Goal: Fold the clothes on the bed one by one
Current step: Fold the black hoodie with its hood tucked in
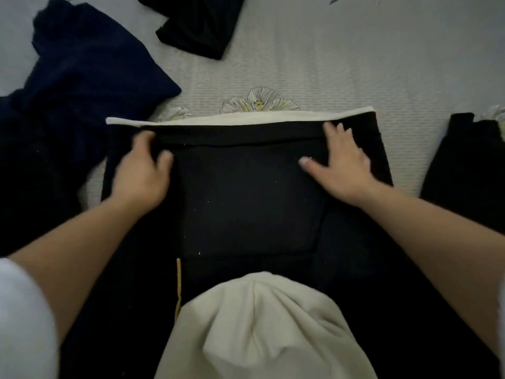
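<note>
A black garment (246, 203) with a cream lining lies spread on the bed in front of me, a cream strip showing along its far edge. A cream hood-like part (262, 324) bunches at the near end. My left hand (142, 173) sits at the far left corner, its fingers curled over the folded black band. On the right side, my right hand (338, 165) lies flat with fingers spread, pressing the cloth just below the band.
A dark navy garment (82, 86) is heaped at the left. A folded black piece (196, 26) lies at the far centre. Another black garment (470, 165) lies at the right edge. The bedsheet (355, 64) is pale grey with a flower print.
</note>
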A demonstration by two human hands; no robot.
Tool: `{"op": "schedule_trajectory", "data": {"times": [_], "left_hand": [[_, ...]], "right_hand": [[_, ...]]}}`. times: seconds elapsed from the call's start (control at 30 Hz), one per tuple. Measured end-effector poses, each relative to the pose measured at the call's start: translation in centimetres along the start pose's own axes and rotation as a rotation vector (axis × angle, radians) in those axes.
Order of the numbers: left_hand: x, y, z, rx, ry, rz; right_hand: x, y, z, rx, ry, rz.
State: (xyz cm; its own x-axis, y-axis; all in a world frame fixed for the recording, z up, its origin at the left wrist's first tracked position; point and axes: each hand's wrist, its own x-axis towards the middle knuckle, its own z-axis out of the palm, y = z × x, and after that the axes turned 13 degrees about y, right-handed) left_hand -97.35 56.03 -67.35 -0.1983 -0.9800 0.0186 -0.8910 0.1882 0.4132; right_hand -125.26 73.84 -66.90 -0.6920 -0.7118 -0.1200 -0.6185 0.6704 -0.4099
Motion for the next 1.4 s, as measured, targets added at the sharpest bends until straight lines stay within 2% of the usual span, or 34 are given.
{"op": "schedule_trajectory", "data": {"times": [0.03,0.1,0.2,0.3,0.43,0.5,0.57,0.67,0.73,0.83,0.93,1.0,1.07,1.13,1.27,1.4], "left_hand": [[-1.3,-0.2,0.6,0.097,-0.114,0.057],[-2.6,-0.6,1.1,0.194,-0.203,0.107],[-3.2,0.7,0.2,0.124,-0.150,0.069],[-7.4,3.9,-1.1,-0.069,-0.086,0.236],[-16.5,7.3,-2.5,-0.232,-0.286,0.632],[-20.3,8.2,-2.1,-0.179,-0.346,0.861],[-22.9,9.2,-1.3,-0.063,-0.396,0.972],[-25.3,10.3,0.2,0.120,-0.430,0.928],[-26.4,10.0,1.6,0.205,-0.464,0.876],[-27.1,10.2,2.6,0.289,-0.452,0.809],[-28.5,10.7,2.1,0.226,-0.396,0.744],[-30.8,11.3,1.2,0.080,-0.380,0.720],[-34.6,11.9,0.4,-0.042,-0.420,0.721],[-38.5,12.3,0.1,-0.068,-0.466,0.718],[-43.1,13.6,0.8,-0.063,-0.537,0.586],[-44.5,14.6,1.3,-0.279,-0.723,0.433]], "right_hand": [[-0.7,0.3,0.6,-0.100,-0.048,-0.072],[-1.6,1.1,0.6,-0.141,-0.013,-0.161],[-3.5,2.2,-0.5,-0.108,0.150,-0.245],[-7.2,3.3,-1.6,-0.056,0.148,-0.233],[-11.6,7.0,-4.2,-0.020,0.317,-0.078],[-13.3,9.6,-6.1,-0.017,0.410,0.100],[-14.7,12.3,-7.9,-0.034,0.469,0.284],[-16.3,15.3,-9.9,-0.021,0.408,0.553],[-17.0,16.2,-10.2,0.102,0.338,0.732],[-16.9,16.1,-10.8,0.475,0.311,0.966],[-16.6,15.5,-13.2,0.937,0.212,1.105],[-17.6,14.9,-15.4,1.086,0.106,1.097],[-19.4,14.7,-17.5,1.163,0.073,1.056],[-21.3,14.3,-19.6,1.207,0.132,1.025],[-24.8,12.7,-23.1,1.341,0.326,0.894],[-26.9,11.2,-24.0,1.493,0.366,0.697]]}}
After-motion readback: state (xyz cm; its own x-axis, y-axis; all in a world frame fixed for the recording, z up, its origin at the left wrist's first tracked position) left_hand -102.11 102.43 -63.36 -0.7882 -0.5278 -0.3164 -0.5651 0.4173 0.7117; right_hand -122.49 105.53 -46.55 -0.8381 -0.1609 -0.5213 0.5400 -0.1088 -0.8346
